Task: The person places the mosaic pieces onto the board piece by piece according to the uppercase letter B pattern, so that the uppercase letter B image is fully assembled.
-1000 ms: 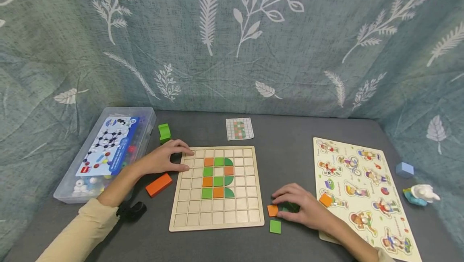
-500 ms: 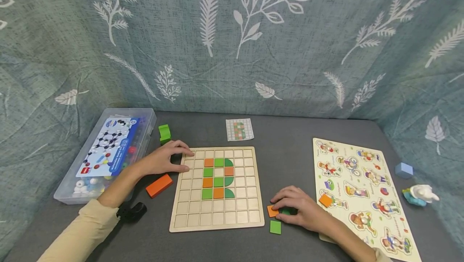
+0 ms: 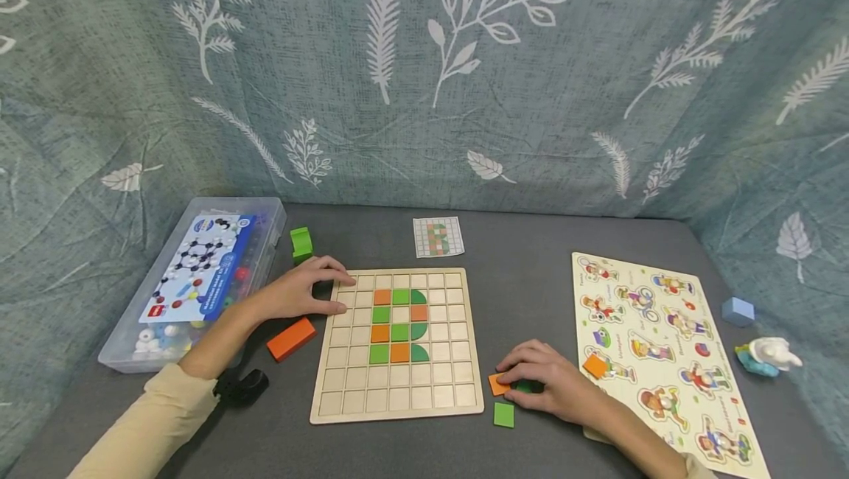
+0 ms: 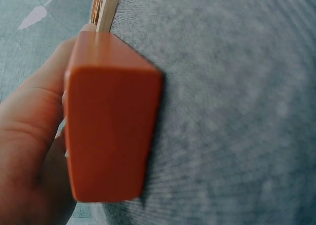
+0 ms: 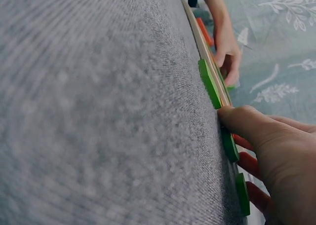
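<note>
My left hand (image 3: 301, 291) rests thumb and fingertips on the left edge of a wooden grid board (image 3: 441, 396). Orange, light green and dark green tiles fill part of the grid. Right of the board, my right hand (image 3: 560, 387) pinches a small orange square tile (image 3: 494, 385) between thumb and finger, low over the table. A light green square tile (image 3: 503, 415) lies just in front of it. Dark green pieces (image 5: 230, 146) sit under the right hand, partly hidden. An orange block (image 4: 113, 131) stands close to the left hand.
A clear plastic case (image 3: 126, 350) lies at left, with a green block (image 3: 301, 241) beside it. Behind the board is a pattern card (image 3: 439, 236). A picture puzzle board (image 3: 663, 372) at right bears an orange tile (image 3: 595, 366); beyond are a blue cube (image 3: 738, 311) and a white figurine (image 3: 772, 355).
My right hand's thumb and finger have closed in on the orange tile, and the hand has dropped slightly. The left hand and the board have stayed in place.
</note>
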A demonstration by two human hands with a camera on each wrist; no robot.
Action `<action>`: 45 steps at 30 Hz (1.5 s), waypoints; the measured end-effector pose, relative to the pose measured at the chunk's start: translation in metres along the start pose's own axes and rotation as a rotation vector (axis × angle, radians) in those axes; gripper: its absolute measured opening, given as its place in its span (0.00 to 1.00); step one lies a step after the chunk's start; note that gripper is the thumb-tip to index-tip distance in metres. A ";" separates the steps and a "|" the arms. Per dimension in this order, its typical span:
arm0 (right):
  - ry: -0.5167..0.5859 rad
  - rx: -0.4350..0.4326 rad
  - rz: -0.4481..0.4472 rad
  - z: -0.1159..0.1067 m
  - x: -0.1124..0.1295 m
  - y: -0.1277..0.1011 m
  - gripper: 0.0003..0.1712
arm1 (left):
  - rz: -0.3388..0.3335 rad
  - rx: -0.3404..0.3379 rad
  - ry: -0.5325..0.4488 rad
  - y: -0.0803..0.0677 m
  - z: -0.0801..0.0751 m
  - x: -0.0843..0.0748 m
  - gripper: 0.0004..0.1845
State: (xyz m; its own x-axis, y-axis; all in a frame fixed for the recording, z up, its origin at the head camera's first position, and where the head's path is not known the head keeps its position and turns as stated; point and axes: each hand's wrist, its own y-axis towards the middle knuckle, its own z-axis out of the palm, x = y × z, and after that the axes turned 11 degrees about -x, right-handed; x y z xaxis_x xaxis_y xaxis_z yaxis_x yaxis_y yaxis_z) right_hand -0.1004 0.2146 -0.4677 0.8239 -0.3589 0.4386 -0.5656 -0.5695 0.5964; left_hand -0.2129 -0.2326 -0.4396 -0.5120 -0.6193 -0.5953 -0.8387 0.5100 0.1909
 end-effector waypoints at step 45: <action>-0.207 0.053 -0.171 0.109 0.059 0.113 0.06 | 0.007 0.003 0.003 0.001 -0.001 0.001 0.21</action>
State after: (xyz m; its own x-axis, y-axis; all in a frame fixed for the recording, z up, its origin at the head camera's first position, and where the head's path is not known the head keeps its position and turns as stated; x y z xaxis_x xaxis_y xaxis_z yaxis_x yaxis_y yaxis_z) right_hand -0.1120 0.0483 -0.4479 0.8999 -0.3951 0.1846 -0.4199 -0.6705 0.6117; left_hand -0.2140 -0.2330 -0.4391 -0.5182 -0.6174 -0.5919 -0.8348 0.5157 0.1928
